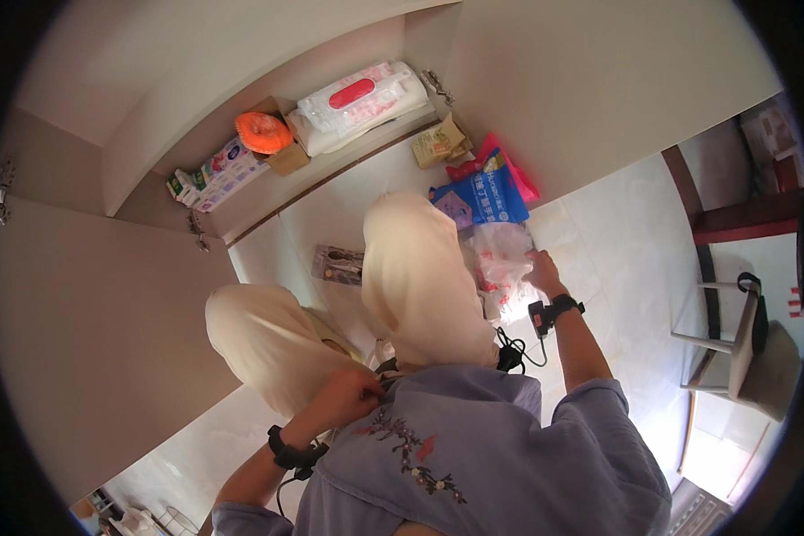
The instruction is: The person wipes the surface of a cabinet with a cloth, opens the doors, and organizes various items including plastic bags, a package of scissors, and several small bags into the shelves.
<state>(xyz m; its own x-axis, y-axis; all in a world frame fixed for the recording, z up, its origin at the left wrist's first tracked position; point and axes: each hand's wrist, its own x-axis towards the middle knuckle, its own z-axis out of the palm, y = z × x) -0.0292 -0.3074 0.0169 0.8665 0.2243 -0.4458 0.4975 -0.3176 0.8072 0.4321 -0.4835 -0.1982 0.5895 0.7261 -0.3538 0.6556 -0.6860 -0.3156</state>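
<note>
Down on the floor to my right, my right hand has its fingers closed at the edge of a crumpled translucent plastic bag with red print. Against that bag's far side lies a blue glove packet, with a bright pink packet behind it. My left hand is curled at my lap beside the hem of my shirt; its fingertips are partly hidden, so whether it grips the cloth is unclear. A packaged item with dark utensil shapes lies between my knees, partly covered by one leg.
Ahead is an open low cabinet holding packs of tissues, an orange bundle in a cardboard box, and a white plastic pack. Its doors stand open either side. A small carton sits before it; a chair stands right.
</note>
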